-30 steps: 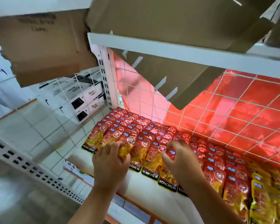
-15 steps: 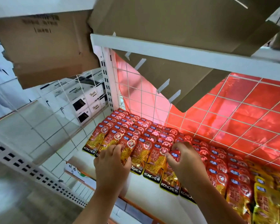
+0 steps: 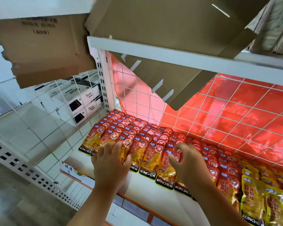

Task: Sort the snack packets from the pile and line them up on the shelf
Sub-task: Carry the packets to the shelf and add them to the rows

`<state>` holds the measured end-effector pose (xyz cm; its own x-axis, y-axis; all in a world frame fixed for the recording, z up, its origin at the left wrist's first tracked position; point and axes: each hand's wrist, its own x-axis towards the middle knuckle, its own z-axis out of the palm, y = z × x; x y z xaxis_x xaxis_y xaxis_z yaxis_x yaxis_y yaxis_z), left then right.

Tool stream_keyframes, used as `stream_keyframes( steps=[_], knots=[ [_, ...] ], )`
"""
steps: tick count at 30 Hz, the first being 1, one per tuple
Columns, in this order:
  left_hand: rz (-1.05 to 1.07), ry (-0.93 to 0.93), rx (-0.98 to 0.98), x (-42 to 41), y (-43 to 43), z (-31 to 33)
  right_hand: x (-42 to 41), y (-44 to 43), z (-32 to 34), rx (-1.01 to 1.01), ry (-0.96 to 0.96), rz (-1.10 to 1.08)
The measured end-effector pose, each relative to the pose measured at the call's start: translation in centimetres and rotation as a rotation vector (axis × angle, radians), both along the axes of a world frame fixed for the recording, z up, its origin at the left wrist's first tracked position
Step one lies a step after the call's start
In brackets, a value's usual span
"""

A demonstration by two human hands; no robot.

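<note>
Two bare forearms enter from 6 o'clock. The left hand (image 3: 110, 162), at about 7 o'clock of view centre, lies palm-down with fingers nearly straight and spread. It rests flat on the front of the rows and grips nothing. The right hand (image 3: 189, 163), at about 5 o'clock, has curled fingers. Thumb and forefinger pinch narrowly on the red top edge of one front-row packet (image 3: 166, 170), which lies on the flat white shelf board (image 3: 153, 191). An orange strip (image 3: 82, 176) runs along the board's front edge at 7 o'clock. The red-and-orange foil snack packets (image 3: 137, 128), printed KONCHEW at the bottom, lie in overlapping rows. They run from the front row under both hands back to the rear corner at 11 o'clock of the hands. Yellow foil packets (image 3: 255, 198) adjoin them at 4 o'clock, touching the red rows. Behind the rows stands a white wire grid panel (image 3: 219, 121), with a red translucent plastic sheet (image 3: 252, 103) behind it at 3 o'clock. A brown slotted cardboard sheet (image 3: 170, 82) hangs tilted at 1 o'clock, below the white upper shelf beam (image 3: 170, 57). A brown cardboard box (image 3: 44, 46) sits at 10 o'clock. White cartons with black labels (image 3: 82, 101) show through the side grid at 9 o'clock.
</note>
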<state>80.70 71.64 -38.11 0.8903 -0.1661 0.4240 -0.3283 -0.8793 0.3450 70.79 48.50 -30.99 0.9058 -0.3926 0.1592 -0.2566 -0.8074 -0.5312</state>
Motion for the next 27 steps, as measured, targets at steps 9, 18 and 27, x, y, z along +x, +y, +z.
stream_keyframes(
  steps=[9, 18, 27],
  knots=[
    [-0.301, -0.079, -0.190, -0.9, -7.3, 5.7, -2.4, -3.2, 5.2, -0.027, -0.116, -0.084],
    [-0.797, -0.224, -0.391, -6.4, -20.4, 13.0, -11.3, -11.2, 11.9, -0.235, -0.242, -0.295],
    [-1.206, -0.329, -0.487, -19.2, -32.2, 23.9, -25.4, -17.1, 23.2, -0.373, -0.452, -0.556]
  ],
)
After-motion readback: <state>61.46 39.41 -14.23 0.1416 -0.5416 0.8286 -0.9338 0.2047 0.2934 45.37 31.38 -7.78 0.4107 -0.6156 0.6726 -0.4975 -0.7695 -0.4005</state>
